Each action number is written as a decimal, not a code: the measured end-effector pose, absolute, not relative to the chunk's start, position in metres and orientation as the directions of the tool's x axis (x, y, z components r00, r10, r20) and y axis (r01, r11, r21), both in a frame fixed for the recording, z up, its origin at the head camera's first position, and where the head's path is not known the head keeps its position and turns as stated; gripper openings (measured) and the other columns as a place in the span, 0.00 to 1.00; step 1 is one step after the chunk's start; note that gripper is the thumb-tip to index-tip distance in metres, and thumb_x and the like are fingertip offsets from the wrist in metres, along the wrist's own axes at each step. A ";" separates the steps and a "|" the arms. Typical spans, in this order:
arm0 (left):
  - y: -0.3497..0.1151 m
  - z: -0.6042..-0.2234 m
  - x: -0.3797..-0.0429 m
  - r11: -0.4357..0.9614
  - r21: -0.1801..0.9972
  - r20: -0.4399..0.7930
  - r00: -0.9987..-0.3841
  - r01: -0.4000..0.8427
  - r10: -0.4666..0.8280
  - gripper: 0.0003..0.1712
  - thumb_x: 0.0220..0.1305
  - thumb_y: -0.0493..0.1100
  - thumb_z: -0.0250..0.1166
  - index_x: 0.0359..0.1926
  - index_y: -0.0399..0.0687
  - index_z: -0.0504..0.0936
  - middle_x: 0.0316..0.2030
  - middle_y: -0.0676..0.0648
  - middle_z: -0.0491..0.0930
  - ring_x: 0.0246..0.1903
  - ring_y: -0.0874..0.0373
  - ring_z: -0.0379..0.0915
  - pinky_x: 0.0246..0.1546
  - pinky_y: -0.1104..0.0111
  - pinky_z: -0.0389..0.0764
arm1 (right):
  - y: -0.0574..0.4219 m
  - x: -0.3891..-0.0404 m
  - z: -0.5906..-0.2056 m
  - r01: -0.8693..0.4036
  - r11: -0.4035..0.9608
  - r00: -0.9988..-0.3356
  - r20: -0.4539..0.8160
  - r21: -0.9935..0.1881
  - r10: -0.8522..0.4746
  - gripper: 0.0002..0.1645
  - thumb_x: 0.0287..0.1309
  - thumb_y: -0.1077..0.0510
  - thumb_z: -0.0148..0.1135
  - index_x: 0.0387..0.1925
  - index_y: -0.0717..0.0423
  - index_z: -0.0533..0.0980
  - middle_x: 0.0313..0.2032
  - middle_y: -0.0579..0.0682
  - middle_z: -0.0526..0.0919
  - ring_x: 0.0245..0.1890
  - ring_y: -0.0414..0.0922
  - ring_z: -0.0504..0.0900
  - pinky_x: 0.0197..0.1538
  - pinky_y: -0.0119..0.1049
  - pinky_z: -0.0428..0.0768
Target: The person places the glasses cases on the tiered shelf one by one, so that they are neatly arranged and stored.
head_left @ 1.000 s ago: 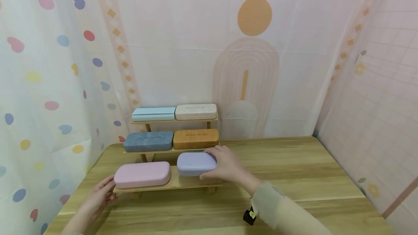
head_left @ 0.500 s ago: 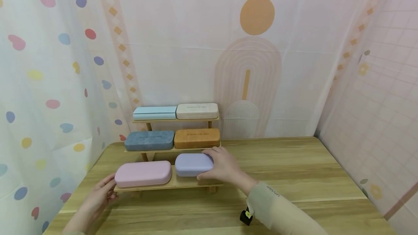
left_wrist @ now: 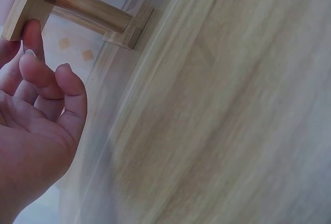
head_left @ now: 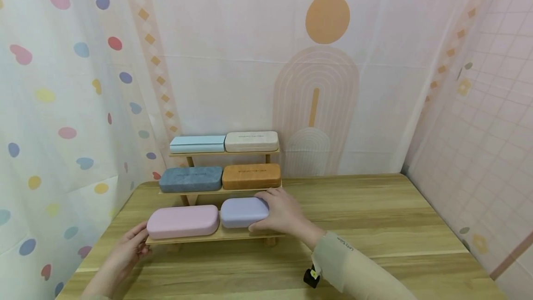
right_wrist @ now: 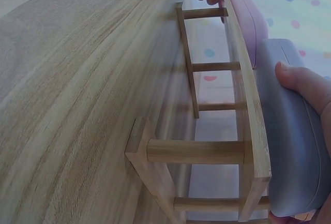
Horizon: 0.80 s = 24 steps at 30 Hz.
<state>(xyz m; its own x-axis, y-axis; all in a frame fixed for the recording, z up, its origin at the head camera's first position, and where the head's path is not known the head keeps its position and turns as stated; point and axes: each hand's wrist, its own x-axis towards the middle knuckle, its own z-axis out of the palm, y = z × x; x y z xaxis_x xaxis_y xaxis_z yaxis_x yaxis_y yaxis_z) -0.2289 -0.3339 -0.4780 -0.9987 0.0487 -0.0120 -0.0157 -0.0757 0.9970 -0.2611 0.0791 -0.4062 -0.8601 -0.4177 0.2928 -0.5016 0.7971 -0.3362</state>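
Note:
On the bottom tier of a three-tier wooden display rack [head_left: 233,234], a pink glasses case [head_left: 182,221] lies at the left and a lavender glasses case [head_left: 244,212] at the right. My right hand [head_left: 284,214] grips the lavender case's right end, thumb at the front and fingers over the back; the right wrist view shows its thumb [right_wrist: 297,79] on the case. A narrow gap parts the two cases in the head view. My left hand [head_left: 126,250] pinches the left end of the bottom board [left_wrist: 31,6], beside the pink case.
The middle tier carries a blue glasses case [head_left: 190,179] and a brown one [head_left: 251,176]. Above them sit a light blue case [head_left: 197,144] and a cream case [head_left: 251,141]. The rack stands on a wood-grain table [head_left: 374,226], with printed curtains [head_left: 233,59] behind and at both sides.
My right hand has slid the lavender case a little to the left, narrowing the gap to the pink case. The left hand keeps its place at the rack's end.

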 end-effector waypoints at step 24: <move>-0.335 -0.482 -0.230 -0.113 0.994 -0.002 -0.999 -0.008 0.053 0.20 0.76 0.43 0.50 0.40 0.77 0.83 0.34 0.61 0.77 0.21 0.67 0.66 0.29 0.71 0.78 | 0.070 -0.256 -0.409 -0.501 0.809 -0.857 0.305 -0.308 -0.415 0.50 0.32 0.25 0.73 0.58 0.44 0.76 0.51 0.45 0.78 0.48 0.44 0.74 0.46 0.41 0.75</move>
<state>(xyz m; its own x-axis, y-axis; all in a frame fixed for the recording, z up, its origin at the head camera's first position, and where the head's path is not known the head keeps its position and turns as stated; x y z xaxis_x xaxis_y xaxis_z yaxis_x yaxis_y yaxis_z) -0.2296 -0.3353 -0.4817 -0.9986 0.0534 -0.0016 -0.0076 -0.1129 0.9936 -0.2562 0.0699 -0.4091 -0.8570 -0.4150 0.3055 -0.5013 0.8086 -0.3079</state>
